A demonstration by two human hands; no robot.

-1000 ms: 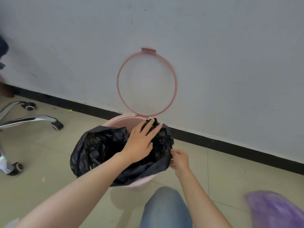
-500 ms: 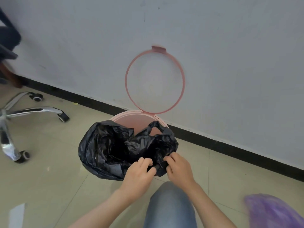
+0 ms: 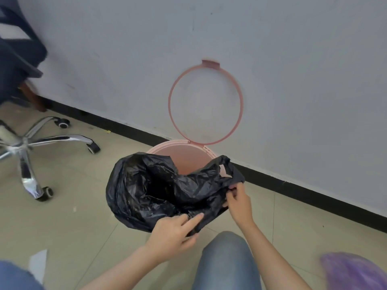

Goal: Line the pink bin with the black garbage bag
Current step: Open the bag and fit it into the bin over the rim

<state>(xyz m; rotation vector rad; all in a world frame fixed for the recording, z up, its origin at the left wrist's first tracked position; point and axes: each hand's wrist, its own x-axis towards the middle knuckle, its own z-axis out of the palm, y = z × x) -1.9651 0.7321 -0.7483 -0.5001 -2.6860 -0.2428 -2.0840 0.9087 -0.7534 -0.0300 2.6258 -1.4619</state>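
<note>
1. Black garbage bag draped over the near and left side of the pink bin; far rim and part of the pink inside uncovered, so lining judged only partly done.
2. Left hand at the bag's near edge, fingers curled and pinching the black film against the thumb.
3. Right hand on the right side, fingers closed on a fold of the bag just below its loop handle.
4. Best handled, by judgement: keep both pinches on the hem only, spread the hands apart to open the mouth, then carry the hem round to the far rim and fold it down over the outside.
5. Thin film likely to slip or bunch; gentle, even tension advised, without pulling the bin over.
6. Hinged pink ring standing upright against the wall, left clear for clamping afterwards.
7. Count: one bin, one bag, one ring, two hands, one chair base, one purple bag at lower right.
</note>
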